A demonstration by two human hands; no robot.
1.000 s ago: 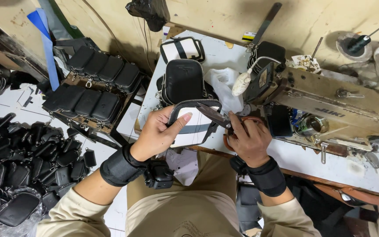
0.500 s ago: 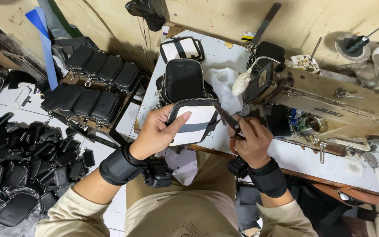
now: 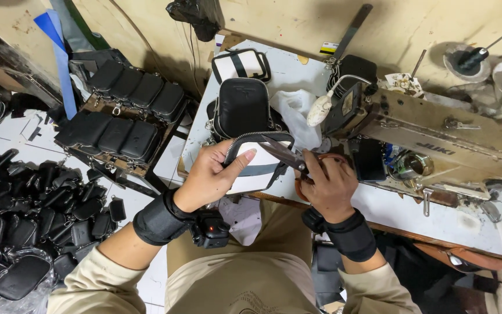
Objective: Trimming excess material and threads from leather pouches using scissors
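My left hand (image 3: 213, 174) grips a small white pouch (image 3: 258, 168) with a grey band and a black zipped rim, holding it upright at the near edge of the sewing table. My right hand (image 3: 327, 185) holds scissors (image 3: 289, 156) with red-brown handles; the blades point left and touch the pouch's top rim. Both wrists wear black bands. Just behind the pouch stands a black pouch (image 3: 243, 106), and a white one with black trim (image 3: 241, 64) lies farther back.
A beige sewing machine (image 3: 437, 139) fills the table's right side, with a thread stand (image 3: 467, 60) behind it. Rows of black pouches (image 3: 126, 107) sit on a rack to the left. Several more black pouches (image 3: 24, 221) are heaped on the floor.
The pouch has been turned and raised a little in my left hand. My right hand has brought the scissor blades up to the pouch's top rim.
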